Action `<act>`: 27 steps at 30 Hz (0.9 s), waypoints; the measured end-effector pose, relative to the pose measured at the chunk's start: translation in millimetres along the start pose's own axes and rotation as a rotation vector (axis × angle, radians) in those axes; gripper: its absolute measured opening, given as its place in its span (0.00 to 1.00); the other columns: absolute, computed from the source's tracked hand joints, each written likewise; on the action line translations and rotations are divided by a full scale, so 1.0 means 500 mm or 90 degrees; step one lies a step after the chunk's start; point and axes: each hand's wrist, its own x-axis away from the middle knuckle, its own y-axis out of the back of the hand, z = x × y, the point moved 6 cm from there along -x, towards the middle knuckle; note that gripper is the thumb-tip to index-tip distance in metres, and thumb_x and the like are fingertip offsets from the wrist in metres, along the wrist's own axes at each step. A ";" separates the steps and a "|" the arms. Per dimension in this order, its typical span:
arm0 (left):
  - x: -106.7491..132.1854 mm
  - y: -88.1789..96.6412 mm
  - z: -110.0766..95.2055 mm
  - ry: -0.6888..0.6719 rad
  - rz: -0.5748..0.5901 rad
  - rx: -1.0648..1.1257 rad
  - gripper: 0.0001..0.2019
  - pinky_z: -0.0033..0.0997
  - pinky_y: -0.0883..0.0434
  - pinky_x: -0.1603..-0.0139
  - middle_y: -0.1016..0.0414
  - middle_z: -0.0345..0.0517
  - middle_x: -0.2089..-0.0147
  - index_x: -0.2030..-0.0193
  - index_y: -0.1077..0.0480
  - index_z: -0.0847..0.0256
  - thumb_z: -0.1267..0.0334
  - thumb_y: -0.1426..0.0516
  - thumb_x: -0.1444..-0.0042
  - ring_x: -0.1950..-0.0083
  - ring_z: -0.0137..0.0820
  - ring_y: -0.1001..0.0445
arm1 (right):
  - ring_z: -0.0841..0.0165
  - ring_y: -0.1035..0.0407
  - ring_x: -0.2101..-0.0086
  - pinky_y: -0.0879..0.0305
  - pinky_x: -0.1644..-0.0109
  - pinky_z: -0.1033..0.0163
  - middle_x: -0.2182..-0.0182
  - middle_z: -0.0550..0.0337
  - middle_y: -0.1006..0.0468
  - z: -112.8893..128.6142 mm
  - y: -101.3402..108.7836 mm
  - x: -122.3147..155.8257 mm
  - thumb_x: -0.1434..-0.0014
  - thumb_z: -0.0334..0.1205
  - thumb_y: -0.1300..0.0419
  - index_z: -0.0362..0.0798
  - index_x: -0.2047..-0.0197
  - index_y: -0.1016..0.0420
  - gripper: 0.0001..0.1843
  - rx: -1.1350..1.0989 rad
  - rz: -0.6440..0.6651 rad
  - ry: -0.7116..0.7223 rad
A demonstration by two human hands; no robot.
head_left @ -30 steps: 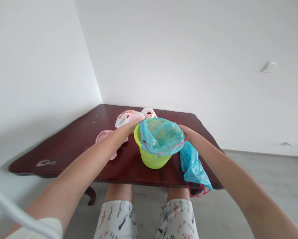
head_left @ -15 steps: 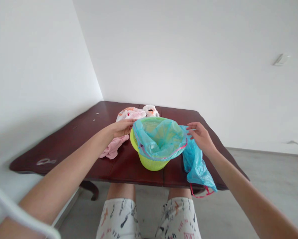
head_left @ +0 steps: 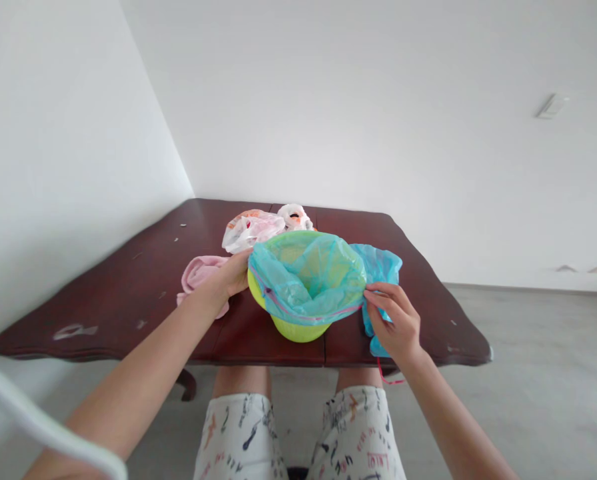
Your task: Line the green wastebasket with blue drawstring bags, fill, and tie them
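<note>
A lime green basket stands near the front edge of a dark wooden table. A blue plastic bag with a pink drawstring lines it and is folded over its rim. My left hand grips the bag and rim on the left side. My right hand pinches the bag's edge at the front right. The bag's loose end drapes over the table to the right, behind my right hand.
A pink cloth lies left of the basket, partly under my left wrist. Crumpled white and orange plastic bags sit behind the basket. White walls meet at the table's far left. My knees are under the front edge.
My right hand came down from the far right rim to the front right and closed on the bag's edge. My left hand slid lower along the left rim. More bag now covers the rim.
</note>
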 end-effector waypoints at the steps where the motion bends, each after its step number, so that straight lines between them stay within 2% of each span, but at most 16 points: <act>1: 0.004 0.005 0.003 0.003 0.002 0.006 0.21 0.48 0.11 0.50 0.09 0.55 0.52 0.46 0.17 0.59 0.49 0.24 0.38 0.45 0.55 0.09 | 0.61 0.12 0.52 0.10 0.49 0.54 0.42 0.51 0.14 -0.001 0.001 0.001 0.26 0.21 0.32 0.60 0.38 0.13 0.24 0.009 0.005 -0.001; 4: 0.027 0.026 0.007 -0.017 -0.013 0.021 0.22 0.43 0.11 0.50 0.10 0.56 0.49 0.46 0.19 0.59 0.47 0.24 0.37 0.45 0.50 0.10 | 0.58 0.12 0.48 0.10 0.46 0.51 0.41 0.49 0.14 0.001 0.008 -0.003 0.24 0.24 0.34 0.57 0.41 0.15 0.19 0.048 0.053 -0.019; 6: 0.056 0.043 -0.004 -0.069 -0.053 0.013 0.24 0.39 0.12 0.48 0.11 0.54 0.43 0.41 0.21 0.57 0.47 0.24 0.35 0.42 0.46 0.11 | 0.55 0.13 0.45 0.11 0.44 0.47 0.38 0.46 0.15 0.011 0.021 -0.010 0.23 0.26 0.35 0.57 0.39 0.16 0.18 0.081 0.083 -0.039; 9: 0.129 0.052 -0.067 -0.265 -0.116 -0.126 0.23 0.43 0.15 0.35 0.16 0.52 0.30 0.33 0.23 0.53 0.54 0.27 0.30 0.31 0.44 0.16 | 0.48 0.16 0.40 0.13 0.38 0.37 0.33 0.41 0.19 0.053 0.043 -0.019 0.24 0.31 0.32 0.56 0.30 0.20 0.23 0.117 0.107 -0.048; 10: 0.159 0.040 -0.097 -0.349 -0.102 -0.209 0.21 0.48 0.17 0.29 0.18 0.53 0.27 0.32 0.23 0.53 0.56 0.29 0.28 0.27 0.46 0.18 | 0.46 0.18 0.39 0.14 0.36 0.35 0.31 0.41 0.19 0.073 0.046 -0.021 0.24 0.32 0.30 0.56 0.28 0.21 0.25 0.119 0.119 -0.042; 12: 0.219 -0.005 -0.149 -0.485 -0.010 -0.407 0.17 0.57 0.24 0.21 0.18 0.55 0.26 0.32 0.21 0.53 0.60 0.34 0.24 0.24 0.49 0.20 | 0.45 0.20 0.36 0.16 0.34 0.34 0.30 0.40 0.20 0.112 0.042 -0.023 0.24 0.34 0.28 0.56 0.26 0.21 0.27 0.113 0.149 -0.025; 15: 0.280 -0.075 -0.185 -0.558 0.133 -0.676 0.17 0.56 0.26 0.21 0.14 0.52 0.33 0.31 0.19 0.52 0.65 0.35 0.24 0.30 0.48 0.19 | 0.47 0.21 0.35 0.18 0.33 0.37 0.30 0.43 0.19 0.150 0.022 -0.023 0.24 0.30 0.30 0.55 0.27 0.21 0.26 0.093 0.169 -0.022; 18: 0.296 -0.107 -0.194 -0.555 0.155 -0.768 0.17 0.47 0.22 0.31 0.14 0.48 0.40 0.31 0.18 0.50 0.66 0.33 0.24 0.38 0.43 0.17 | 0.50 0.20 0.36 0.18 0.33 0.40 0.34 0.45 0.16 0.162 0.004 -0.022 0.24 0.27 0.31 0.54 0.30 0.19 0.24 0.062 0.153 -0.041; 21: 0.294 -0.117 -0.189 -0.580 0.145 -0.746 0.12 0.40 0.21 0.39 0.16 0.45 0.47 0.40 0.15 0.49 0.70 0.36 0.22 0.45 0.38 0.17 | 0.53 0.19 0.39 0.18 0.34 0.43 0.38 0.48 0.13 0.163 -0.005 -0.022 0.24 0.25 0.30 0.54 0.33 0.17 0.22 0.037 0.119 -0.051; 24: 0.298 -0.117 -0.168 -0.629 0.128 -0.714 0.12 0.38 0.21 0.39 0.15 0.42 0.49 0.44 0.17 0.51 0.74 0.36 0.23 0.47 0.35 0.16 | 0.55 0.18 0.43 0.17 0.38 0.46 0.40 0.50 0.13 0.159 -0.006 -0.020 0.24 0.24 0.30 0.55 0.37 0.16 0.20 0.038 0.089 -0.061; 27: 0.317 -0.108 -0.134 -0.668 0.091 -0.722 0.11 0.39 0.20 0.39 0.14 0.42 0.49 0.45 0.20 0.52 0.76 0.35 0.24 0.47 0.35 0.15 | 0.56 0.18 0.42 0.17 0.39 0.47 0.39 0.49 0.14 0.153 -0.006 -0.013 0.24 0.22 0.32 0.55 0.37 0.16 0.21 0.044 0.079 -0.054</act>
